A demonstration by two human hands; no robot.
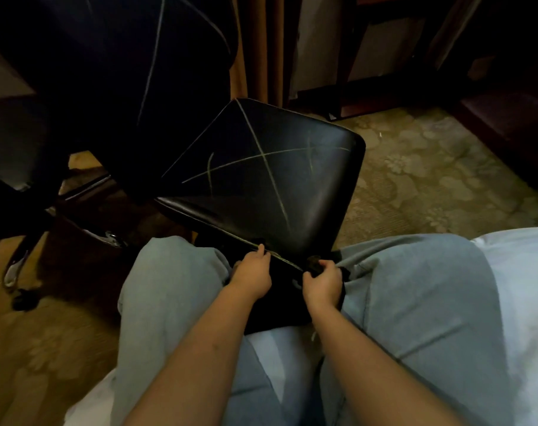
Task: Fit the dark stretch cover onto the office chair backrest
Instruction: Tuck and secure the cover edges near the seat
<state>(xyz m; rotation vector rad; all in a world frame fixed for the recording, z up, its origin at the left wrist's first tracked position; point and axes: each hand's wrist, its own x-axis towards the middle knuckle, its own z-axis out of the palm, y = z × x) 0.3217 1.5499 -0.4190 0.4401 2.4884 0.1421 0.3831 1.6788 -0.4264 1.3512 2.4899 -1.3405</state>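
A black padded chair panel (pixel 270 176) with pale cross stitching leans tilted between my knees, its near edge low by my lap. Dark stretch cover (pixel 280 305) fabric lies bunched under that edge, between my thighs. My left hand (pixel 252 276) grips the cover's hem at the panel's near edge, fingers curled over it. My right hand (pixel 323 282) pinches a fold of the same dark fabric at the panel's near right corner. How far the cover reaches over the panel cannot be made out in the dim light.
An office chair (pixel 113 66) with a dark back stands at the left, its star base and castors (pixel 24 299) on patterned carpet (pixel 430 179). Curtains hang behind it. Dark wooden furniture (pixel 492 96) fills the back right. My legs in light jeans frame the panel.
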